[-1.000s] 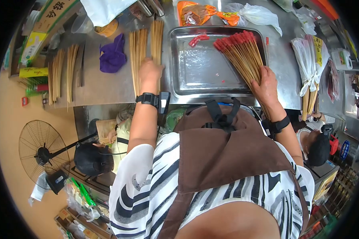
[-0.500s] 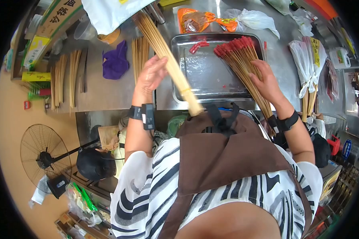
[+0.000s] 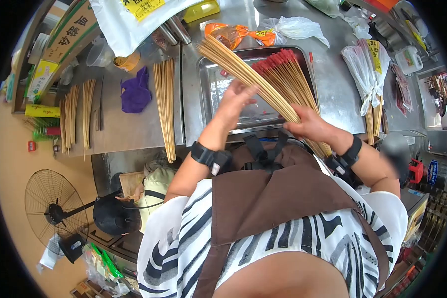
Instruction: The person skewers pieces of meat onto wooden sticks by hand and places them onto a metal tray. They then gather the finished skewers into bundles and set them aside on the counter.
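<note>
My right hand point(image 3: 313, 126) is closed around the lower end of a bundle of bare bamboo skewers point(image 3: 260, 84), thumb in front. The bundle slants up and left over a steel tray point(image 3: 203, 94). At its lower-left edge is my left hand point(image 3: 233, 105), slightly blurred, with fingers loosely apart and fingertips against the sticks. Behind the bundle, skewers with red meat pieces point(image 3: 285, 64) lie in the tray's right half, their bare ends sticking out over its front edge. The bundle hides part of them.
More bare skewers point(image 3: 165, 99) lie left of the tray, beside a purple cloth point(image 3: 136, 92). Several smaller stick groups point(image 3: 88, 111) are farther left. White-bagged skewers point(image 3: 365, 74) lie right. Orange packaging point(image 3: 260, 36) is behind the tray; a fan point(image 3: 54, 213) stands lower left.
The bare bundle has moved right, over the meat skewers. My right hand has left the meat skewers and gripped the bundle's lower end; my left hand has shifted right and loosened.
</note>
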`<state>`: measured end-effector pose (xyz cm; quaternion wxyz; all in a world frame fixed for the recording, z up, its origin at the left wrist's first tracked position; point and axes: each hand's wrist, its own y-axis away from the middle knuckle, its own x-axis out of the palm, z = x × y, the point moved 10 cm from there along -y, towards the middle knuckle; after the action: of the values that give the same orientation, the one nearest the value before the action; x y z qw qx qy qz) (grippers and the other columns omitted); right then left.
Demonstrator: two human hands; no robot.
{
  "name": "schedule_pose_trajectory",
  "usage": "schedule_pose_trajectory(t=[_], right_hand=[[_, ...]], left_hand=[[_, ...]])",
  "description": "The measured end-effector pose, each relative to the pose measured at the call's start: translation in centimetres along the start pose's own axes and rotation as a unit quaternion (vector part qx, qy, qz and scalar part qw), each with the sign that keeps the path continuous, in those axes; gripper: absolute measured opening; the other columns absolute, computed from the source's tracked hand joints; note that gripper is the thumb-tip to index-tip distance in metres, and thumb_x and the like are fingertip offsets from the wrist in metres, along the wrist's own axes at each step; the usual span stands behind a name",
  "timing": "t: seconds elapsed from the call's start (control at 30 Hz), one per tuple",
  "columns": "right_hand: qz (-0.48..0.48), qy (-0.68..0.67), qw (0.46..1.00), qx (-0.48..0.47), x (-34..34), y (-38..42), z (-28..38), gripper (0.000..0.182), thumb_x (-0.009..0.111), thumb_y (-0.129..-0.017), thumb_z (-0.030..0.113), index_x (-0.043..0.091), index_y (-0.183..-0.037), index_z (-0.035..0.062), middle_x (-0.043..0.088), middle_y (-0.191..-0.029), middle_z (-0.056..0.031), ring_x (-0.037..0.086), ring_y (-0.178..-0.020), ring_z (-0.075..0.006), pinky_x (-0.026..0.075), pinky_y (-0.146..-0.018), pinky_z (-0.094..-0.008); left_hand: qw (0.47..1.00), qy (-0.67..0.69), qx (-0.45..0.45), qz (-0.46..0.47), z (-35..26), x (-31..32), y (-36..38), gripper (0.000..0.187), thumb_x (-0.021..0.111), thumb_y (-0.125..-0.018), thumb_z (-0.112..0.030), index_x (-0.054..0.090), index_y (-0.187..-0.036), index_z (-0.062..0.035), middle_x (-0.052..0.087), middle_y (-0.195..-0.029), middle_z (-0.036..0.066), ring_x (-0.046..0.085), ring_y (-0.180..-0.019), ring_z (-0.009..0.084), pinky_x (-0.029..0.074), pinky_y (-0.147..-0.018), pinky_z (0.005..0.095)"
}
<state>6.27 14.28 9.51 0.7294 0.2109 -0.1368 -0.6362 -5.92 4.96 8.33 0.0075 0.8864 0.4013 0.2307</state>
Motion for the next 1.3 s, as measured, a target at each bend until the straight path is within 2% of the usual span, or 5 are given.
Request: schedule_pose_trajectory(t=[0.17, 0.33, 0.53, 0.67, 1.3], right_hand=[[0.075, -0.074, 0.989, 0.099, 1.1, 4.1, -5.3, 0.027, 0.058, -0.082, 0.017, 0.05, -0.103, 0.0028, 0.052, -0.073, -0.0018, 0.051, -0.061, -0.0082, 0.043, -0.054, -0.022], [0.034, 0.034, 0.999, 0.016, -1.8, 1.1, -3.8, 0.05, 0.055, -0.082, 0.044, 0.052, -0.108, 0.001, 0.054, -0.087, -0.0041, 0.048, -0.079, -0.0108, 0.041, -0.07, -0.0262], [-0.169, 0.035, 0.985, -0.017, -4.0, -5.9, -5.8, 0.046, 0.061, -0.079, 0.03, 0.051, -0.105, -0.0061, 0.06, -0.087, -0.0125, 0.056, -0.078, -0.0158, 0.045, -0.067, -0.0293], [-0.148, -0.058, 0.986, 0.055, -3.9, -7.4, -9.2, 0.04, 0.065, -0.076, 0.026, 0.053, -0.099, -0.0041, 0.06, -0.079, -0.01, 0.057, -0.064, -0.0157, 0.046, -0.055, -0.0295], [-0.014, -0.186, 0.981, 0.056, -2.5, -5.8, -6.0, 0.02, 0.059, -0.075, 0.0, 0.05, -0.093, -0.0029, 0.057, -0.071, -0.0091, 0.059, -0.056, -0.0174, 0.048, -0.049, -0.0268]], left_hand=[[0.993, 0.08, -0.047, 0.069, 0.5, 0.8, -0.7, 0.033, 0.055, -0.086, -0.034, 0.053, -0.106, -0.0077, 0.06, -0.095, 0.003, 0.058, -0.082, 0.0141, 0.047, -0.065, 0.0281], [0.989, 0.032, -0.125, 0.076, 4.9, 4.4, -0.5, 0.031, 0.058, -0.085, -0.032, 0.055, -0.103, -0.0071, 0.061, -0.091, 0.004, 0.059, -0.074, 0.0132, 0.049, -0.058, 0.0258], [0.993, -0.032, -0.114, -0.008, 7.0, 3.3, -1.0, 0.028, 0.059, -0.085, -0.024, 0.053, -0.099, -0.0013, 0.059, -0.088, 0.008, 0.06, -0.073, 0.0159, 0.051, -0.064, 0.0269], [0.986, -0.017, -0.12, -0.117, 8.7, -1.4, -1.3, 0.024, 0.059, -0.085, -0.018, 0.052, -0.098, 0.0009, 0.059, -0.086, 0.009, 0.06, -0.073, 0.0162, 0.052, -0.065, 0.0265], [0.991, -0.014, -0.134, -0.02, 8.7, -0.7, -2.6, 0.011, 0.059, -0.082, -0.011, 0.056, -0.086, -0.0011, 0.06, -0.08, 0.007, 0.059, -0.072, 0.0145, 0.052, -0.066, 0.0269]])
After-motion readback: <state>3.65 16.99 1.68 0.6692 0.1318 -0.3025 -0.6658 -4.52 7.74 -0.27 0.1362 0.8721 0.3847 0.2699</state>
